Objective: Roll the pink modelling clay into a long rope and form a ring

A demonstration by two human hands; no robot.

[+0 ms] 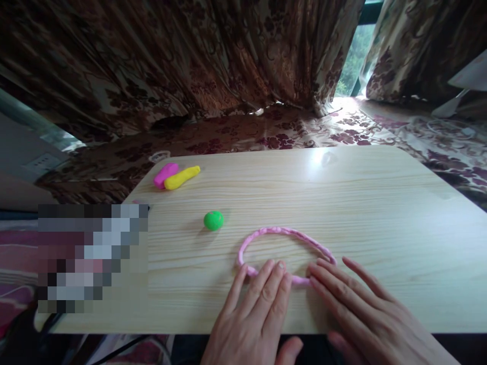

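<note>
A thin pink rope of modelling clay [276,230] lies curved in a loop on the wooden tabletop [182,284], near its front edge. My left hand [256,309] rests flat with fingers stretched over the near side of the loop, covering part of it. Beside it, my right hand [365,309] lies with straight fingers, their tips on the loop's right end. A short stretch of the rope shows between both hands. Beyond the loop to the left sits a green ball of clay [213,220].
At the far left corner lie a magenta clay block [163,174] and a yellow clay roll [182,178], touching. A pixelated patch [95,258] hides the table's left side. Patterned curtains [213,56] hang behind, and a white lamp [452,104] stands at right.
</note>
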